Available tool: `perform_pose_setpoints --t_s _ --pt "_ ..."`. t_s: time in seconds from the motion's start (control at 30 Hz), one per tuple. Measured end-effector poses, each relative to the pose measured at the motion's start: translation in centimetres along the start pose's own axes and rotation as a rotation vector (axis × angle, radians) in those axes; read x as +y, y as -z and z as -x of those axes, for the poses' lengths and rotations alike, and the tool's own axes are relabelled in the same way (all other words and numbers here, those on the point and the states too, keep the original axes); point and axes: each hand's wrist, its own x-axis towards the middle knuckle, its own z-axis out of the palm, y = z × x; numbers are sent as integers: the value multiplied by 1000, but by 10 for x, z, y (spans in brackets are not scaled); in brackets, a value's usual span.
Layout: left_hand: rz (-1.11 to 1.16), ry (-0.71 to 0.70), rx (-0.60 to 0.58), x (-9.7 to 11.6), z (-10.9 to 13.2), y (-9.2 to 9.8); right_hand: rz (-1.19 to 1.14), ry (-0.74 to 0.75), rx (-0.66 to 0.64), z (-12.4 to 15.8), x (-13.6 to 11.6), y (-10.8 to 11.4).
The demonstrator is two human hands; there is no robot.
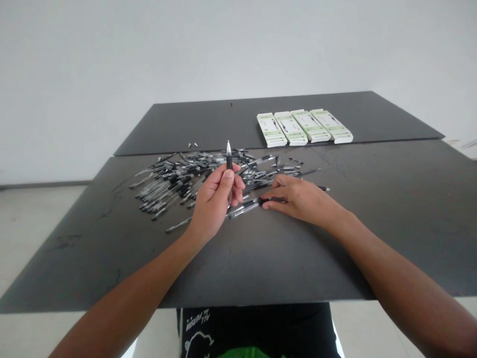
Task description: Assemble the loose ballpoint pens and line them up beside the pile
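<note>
My left hand (213,201) is closed around a pen (228,158), thumb pressed on its black grip. The pen stands upright, its silver cone tip pointing up. To the right, my right hand (303,200) is low over the table, thumb and fingers closed on the black end of a clear-barrelled pen (246,208) lying there. Its fingers partly cover that pen. Behind and left of both hands spreads a loose heap of clear and black pens (167,191), partly hidden by my left hand.
Several flat white-and-green boxes (288,128) lie side by side at the back of the dark table (261,263). Two small bits (196,144) lie behind the heap. A seam (149,152) crosses the tabletop, and a pale wall (223,49) stands behind it.
</note>
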Motion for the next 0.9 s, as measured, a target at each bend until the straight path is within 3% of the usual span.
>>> perform_pose_setpoints --t_s 0.3,0.67,0.9 --pt "22 -22 29 -4 -6 7 42 35 215 -17 6 -22" --pt "38 -47 80 0 -14 12 -9 177 170 -20 -19 -27" --pt "77 -75 86 1 -18 14 68 106 173 -27 -15 -25"
